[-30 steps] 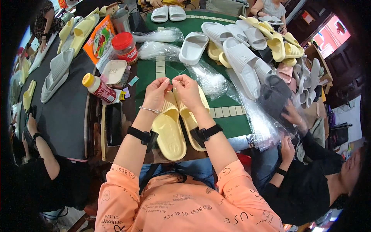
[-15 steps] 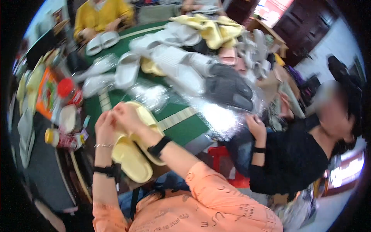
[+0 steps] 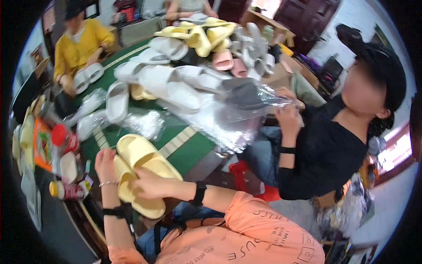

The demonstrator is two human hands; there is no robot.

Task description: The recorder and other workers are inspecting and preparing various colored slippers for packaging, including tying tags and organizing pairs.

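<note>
A pair of pale yellow slippers [image 3: 151, 160] lies side by side in front of me at the near table edge, toes pointing away. My right hand [image 3: 151, 184] reaches across the pair and grips the left slipper [image 3: 126, 180] at its strap opening. Beside that slipper's toe, on its left, is my left hand [image 3: 105, 165] with fingers curled together. Whether anything small is between those fingers is hidden.
Grey and yellow slippers [image 3: 162, 81] are heaped across the green table [image 3: 184, 152]. A co-worker in black [image 3: 325, 149] at right handles a dark slipper in clear plastic [image 3: 241, 94]. A red-lidded jar [image 3: 63, 136] and a yellow-capped bottle [image 3: 66, 190] stand left. Another person wears yellow [image 3: 81, 48].
My hands have parted: the right moved down onto the left slipper, the left stayed by its toe. The co-worker at right has raised the plastic bag's end with both hands. The view has shifted.
</note>
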